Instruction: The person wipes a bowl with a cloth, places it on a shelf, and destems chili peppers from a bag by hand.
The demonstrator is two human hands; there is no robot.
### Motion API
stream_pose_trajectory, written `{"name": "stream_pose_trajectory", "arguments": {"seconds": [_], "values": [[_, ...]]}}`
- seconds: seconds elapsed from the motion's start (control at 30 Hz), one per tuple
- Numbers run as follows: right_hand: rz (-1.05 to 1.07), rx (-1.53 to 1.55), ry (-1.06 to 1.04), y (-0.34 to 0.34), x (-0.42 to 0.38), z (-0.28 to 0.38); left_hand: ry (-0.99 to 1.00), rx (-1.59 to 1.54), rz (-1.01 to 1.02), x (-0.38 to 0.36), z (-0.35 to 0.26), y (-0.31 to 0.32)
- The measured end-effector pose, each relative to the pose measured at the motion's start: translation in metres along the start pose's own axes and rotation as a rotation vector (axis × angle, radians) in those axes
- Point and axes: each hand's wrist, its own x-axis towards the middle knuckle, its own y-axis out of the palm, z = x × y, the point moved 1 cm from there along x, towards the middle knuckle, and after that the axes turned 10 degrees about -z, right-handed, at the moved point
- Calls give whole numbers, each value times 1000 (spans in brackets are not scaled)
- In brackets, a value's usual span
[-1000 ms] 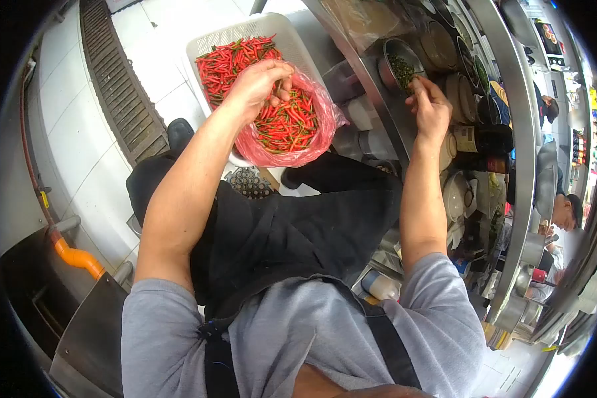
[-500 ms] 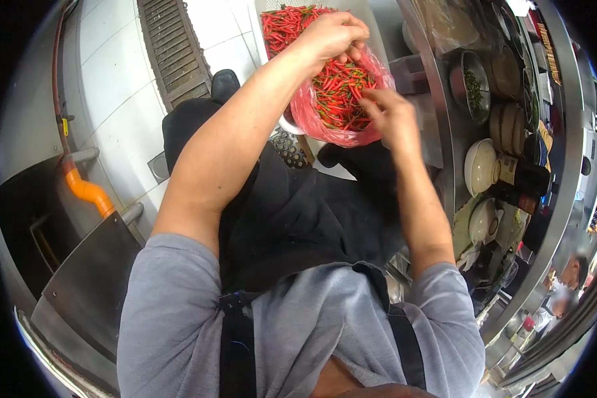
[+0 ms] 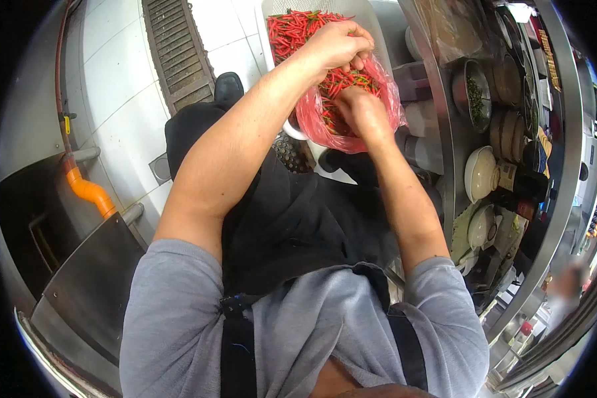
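Red chilies [image 3: 292, 32] fill the upper part of a white basket [image 3: 383, 41]. Over the lower part of the basket lies an open pink plastic bag [image 3: 331, 136] with more red and green-stemmed chilies. My left hand [image 3: 345, 45] is above the border between the two, its fingers curled together; what they hold, if anything, is too small to make out. My right hand [image 3: 365, 114] reaches down into the bag among the chilies, with its fingertips hidden.
A floor drain grate [image 3: 178, 53] runs along the white tiles at the upper left. To the right, a steel shelf holds a bowl [image 3: 479, 174] and a metal bowl of chopped greens [image 3: 472, 94]. An orange pipe [image 3: 89, 192] stands at the left. Another person [image 3: 564, 292] is blurred at the far right.
My right hand has moved left and down into the chilies in the bag. My left hand stays nearly in place, its fingers still curled.
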Motion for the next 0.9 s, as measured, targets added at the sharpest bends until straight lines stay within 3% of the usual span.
{"name": "stream_pose_trajectory", "arguments": {"seconds": [0.03,0.1,0.17,0.23,0.27,0.33,0.43,0.5,0.57,0.9], "values": [[-60,9,19,-7,0,-8,3,-1,7,0,0,0],[-115,198,248,-25,-2,-22,3,1,4,0,-2,-1],[-23,481,614,-40,-9,-36,2,3,6,-1,-1,-1],[-142,767,677,-53,-17,-40,3,34,-3,-1,0,1],[-148,765,676,-59,-20,-38,7,33,1,-1,3,1],[-358,957,762,-72,-26,-34,-49,132,61,0,9,4],[-516,1051,721,-81,-33,-29,-190,230,210,-10,12,14],[-538,1102,696,-83,-36,-21,-303,102,315,-15,23,25],[-522,1059,661,-83,-37,-11,-229,-56,355,-19,31,31],[-191,896,684,-61,-35,-8,-116,76,342,-24,27,30]]}}
